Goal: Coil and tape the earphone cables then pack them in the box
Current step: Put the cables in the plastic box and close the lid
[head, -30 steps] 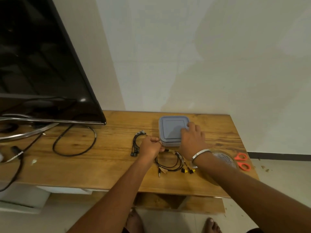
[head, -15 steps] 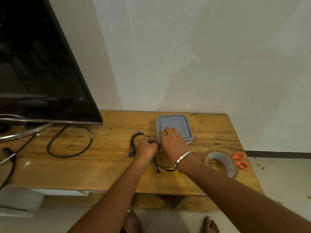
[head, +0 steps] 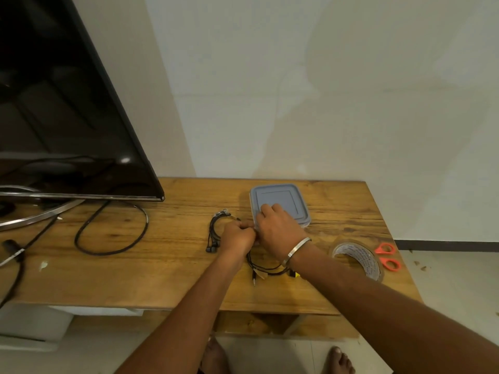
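A: Your left hand (head: 237, 237) is curled tight at the near-left corner of the grey square plastic box with its lid on (head: 279, 205); it looks to be pinching something small there, though I cannot tell what. Your right hand (head: 279, 230) rests over that same corner, fingers bent onto the lid, and whether it grips anything is hidden.

B: What could go wrong?

A: The lid seems to be shut — if you pry at one corner without steadying the box, it could skid toward the far edge of the wooden worktop (head: 172, 265). Your right wrist also lies across the black coiled earphone cable with tan tape (head: 266, 268), so a quick pull may drag it and loosen the coil.

B: And the other cables?

A: A second black earphone coil (head: 216, 233) sits just left of your left hand, touching or nearly so. The taped one is just near of both hands, partly under your right forearm. The clear tape roll (head: 359, 259) and orange-handled scissors (head: 387, 256) lie well to the right.
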Motion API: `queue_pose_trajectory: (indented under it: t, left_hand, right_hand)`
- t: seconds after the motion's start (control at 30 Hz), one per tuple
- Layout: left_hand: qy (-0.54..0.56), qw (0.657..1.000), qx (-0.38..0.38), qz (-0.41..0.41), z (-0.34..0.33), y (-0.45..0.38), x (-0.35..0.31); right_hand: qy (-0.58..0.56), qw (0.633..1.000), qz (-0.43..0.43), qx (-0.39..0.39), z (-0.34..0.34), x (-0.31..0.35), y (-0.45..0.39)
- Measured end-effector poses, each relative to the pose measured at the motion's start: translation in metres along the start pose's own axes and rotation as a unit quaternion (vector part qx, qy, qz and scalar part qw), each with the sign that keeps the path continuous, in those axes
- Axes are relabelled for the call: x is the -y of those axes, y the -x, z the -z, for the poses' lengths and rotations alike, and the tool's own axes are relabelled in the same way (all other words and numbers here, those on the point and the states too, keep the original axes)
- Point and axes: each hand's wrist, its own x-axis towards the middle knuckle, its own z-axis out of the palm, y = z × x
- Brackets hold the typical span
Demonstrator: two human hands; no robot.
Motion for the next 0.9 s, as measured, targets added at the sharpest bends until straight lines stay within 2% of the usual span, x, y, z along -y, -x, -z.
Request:
queue_pose_trajectory:
  t: [0.23, 0.4, 0.5, 0.7, 0.8, 0.9]
  left_hand:
    - [-0.002, 1.000, -0.027, 0.008, -0.004, -0.001, -0.001]
    - [-0.006, 1.000, -0.022, -0.007, -0.003, -0.002, -0.003]
    - [0.000, 1.000, -0.028, -0.003, -0.003, -0.001, -0.003]
    - [-0.031, 0.998, -0.041, -0.031, -0.001, -0.006, 0.000]
    - [-0.052, 0.997, -0.038, -0.046, 0.001, -0.005, -0.001]
    - [-0.080, 0.994, -0.037, -0.062, 0.004, -0.006, -0.003]
  right_hand:
    - [-0.012, 0.999, 0.041, -0.018, 0.021, -0.011, -0.006]
    - [-0.173, 0.974, -0.043, -0.138, 0.043, -0.027, 0.007]
    - [-0.263, 0.932, -0.110, -0.224, 0.046, -0.041, 0.013]
    - [-0.403, 0.805, -0.289, -0.326, 0.055, -0.091, 0.030]
    - [-0.426, 0.754, -0.391, -0.313, 0.051, -0.116, 0.038]
    - [-0.443, 0.717, -0.475, -0.255, 0.041, -0.130, 0.046]
